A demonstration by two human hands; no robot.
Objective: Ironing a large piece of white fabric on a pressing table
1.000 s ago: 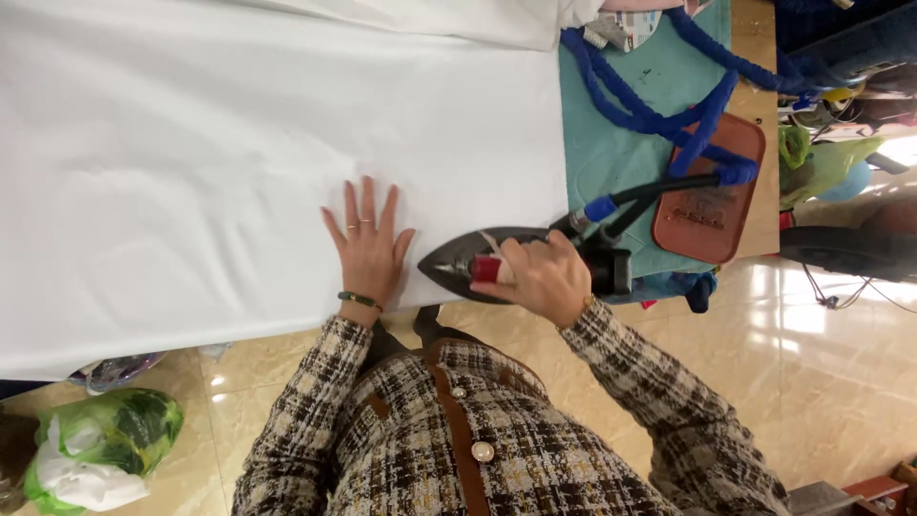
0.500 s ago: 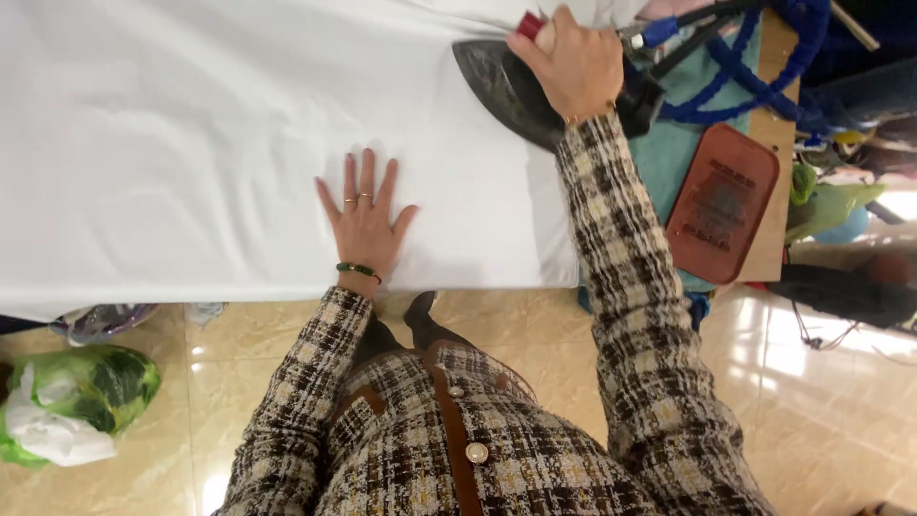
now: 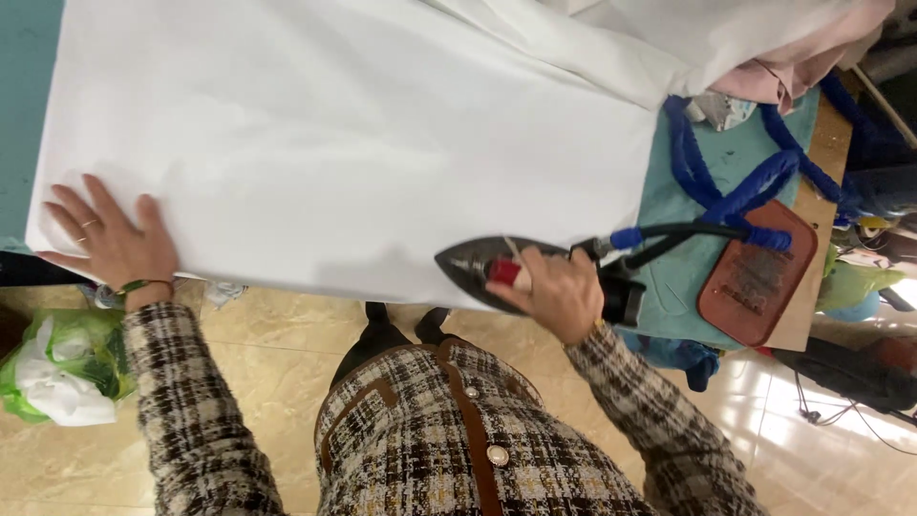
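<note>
Head view, looking down. Right hand [image 3: 554, 291] wraps the handle of a dark, pointed-sole iron [image 3: 482, 268], fingers curled tight around the grip, thumb by a red button. The iron sits on the near edge of the white cloth [image 3: 363, 153], tip pointing left, metal sole matte grey. Left hand [image 3: 110, 239] lies flat on the cloth's near-left corner, fingers spread wide, palm down, a ring on one finger and a green bracelet at the wrist. The cloth is smooth, thin, mostly flat, spread over a teal padded board [image 3: 683, 277]; its far-right part bunches into soft folds. A blue fabric-wrapped cord [image 3: 726, 191], fuzzy and thick, loops over the board right of the iron and runs to the iron's rear. A brown rectangular iron rest [image 3: 755, 277] with rounded corners lies on the board's right end. Both sleeves are checked tweed, brown and cream. On the glossy tan tiled floor, near left, sits a crumpled green plastic bag [image 3: 62, 358].
</note>
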